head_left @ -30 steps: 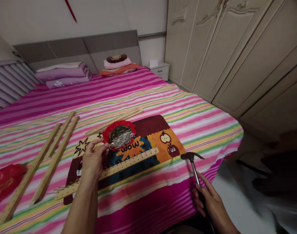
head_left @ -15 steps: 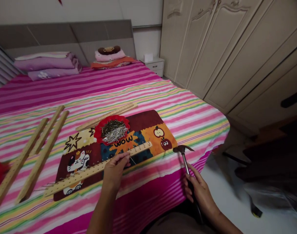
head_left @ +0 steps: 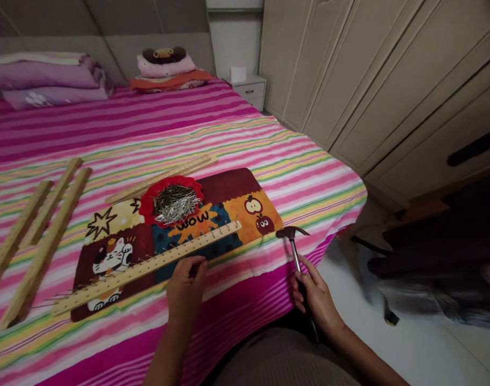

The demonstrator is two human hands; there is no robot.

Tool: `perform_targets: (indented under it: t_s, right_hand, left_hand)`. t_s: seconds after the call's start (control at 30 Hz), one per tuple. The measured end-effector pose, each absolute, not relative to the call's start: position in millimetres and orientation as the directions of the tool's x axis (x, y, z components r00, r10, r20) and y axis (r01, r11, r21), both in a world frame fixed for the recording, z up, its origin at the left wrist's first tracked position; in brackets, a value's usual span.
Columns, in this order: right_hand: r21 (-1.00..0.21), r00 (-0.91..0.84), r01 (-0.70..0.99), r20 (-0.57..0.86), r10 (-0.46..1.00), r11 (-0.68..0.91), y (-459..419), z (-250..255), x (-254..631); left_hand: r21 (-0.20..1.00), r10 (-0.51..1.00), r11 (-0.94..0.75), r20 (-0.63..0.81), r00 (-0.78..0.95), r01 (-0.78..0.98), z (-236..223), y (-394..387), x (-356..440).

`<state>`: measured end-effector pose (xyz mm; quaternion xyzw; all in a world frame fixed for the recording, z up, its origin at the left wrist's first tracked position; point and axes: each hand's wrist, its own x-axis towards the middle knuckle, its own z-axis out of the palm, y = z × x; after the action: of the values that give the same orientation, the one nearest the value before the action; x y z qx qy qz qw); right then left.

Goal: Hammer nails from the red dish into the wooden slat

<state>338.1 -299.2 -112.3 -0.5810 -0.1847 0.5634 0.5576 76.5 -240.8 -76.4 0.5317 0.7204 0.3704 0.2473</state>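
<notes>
My left hand [head_left: 185, 284] rests at the near edge of a long wooden strip [head_left: 148, 264] with a row of holes and several nails standing in it; its fingers are pinched together, and what they hold is too small to make out. The strip lies across a colourful cartoon mat [head_left: 229, 195] on the striped bed. A red dish [head_left: 146, 206] full of small nails [head_left: 173, 202] sits on the mat behind the strip. My right hand [head_left: 315, 297] grips the handle of a small hammer [head_left: 293, 241], whose head hangs over the bed's edge.
More wooden strips [head_left: 39, 214] lie to the left on the striped bedcover [head_left: 293, 171], and another [head_left: 164, 174] behind the dish. Folded bedding [head_left: 44, 75] and a pillow stack [head_left: 166, 67] lie at the headboard. A nightstand [head_left: 249, 91] and cream wardrobe [head_left: 369, 80] stand to the right.
My left hand left the red dish and came down to the near side of the holed strip. The camera tilted down and right; my right hand keeps the hammer.
</notes>
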Motion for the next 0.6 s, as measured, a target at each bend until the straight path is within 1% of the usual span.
perform_targets:
  t_s: [0.1, 0.2, 0.27, 0.33, 0.4, 0.47, 0.53, 0.6]
  right_hand:
    - [-0.855, 0.281, -0.41, -0.449, 0.848, -0.317, -299, -115, 340]
    - [-0.863, 0.275, -0.398, -0.436, 0.857, -0.312, -299, -118, 341]
    - [-0.865, 0.273, -0.394, -0.431, 0.86, -0.309, -300, -119, 342]
    - [-0.866, 0.268, -0.394, -0.429, 0.863, -0.308, -300, -119, 341]
    - [-0.867, 0.269, -0.392, -0.429, 0.862, -0.309, -300, -118, 341]
    - [-0.867, 0.27, -0.39, -0.43, 0.861, -0.311, -300, -118, 340]
    - [-0.866, 0.272, -0.389, -0.434, 0.859, -0.314, -300, -117, 339]
    - [-0.863, 0.274, -0.392, -0.439, 0.856, -0.318, -300, -116, 339]
  left_hand:
    - [0.77, 0.948, 0.205, -0.004, -0.318, 0.604, -85, -248, 77]
    - [0.693, 0.955, 0.278, -0.126, -0.268, 0.665, -96, -254, 75]
    - [0.585, 0.952, 0.3, -0.237, -0.194, 0.754, -102, -257, 77]
    - [0.44, 0.935, 0.273, -0.331, -0.127, 0.856, -107, -259, 82]
    - [0.303, 0.914, 0.23, -0.394, -0.098, 0.925, -111, -260, 90]
    - [0.227, 0.898, 0.206, -0.43, -0.091, 0.952, -116, -261, 97]
    - [0.221, 0.893, 0.189, -0.444, -0.074, 0.957, -120, -261, 101]
    - [0.291, 0.905, 0.19, -0.421, -0.053, 0.938, -120, -260, 98]
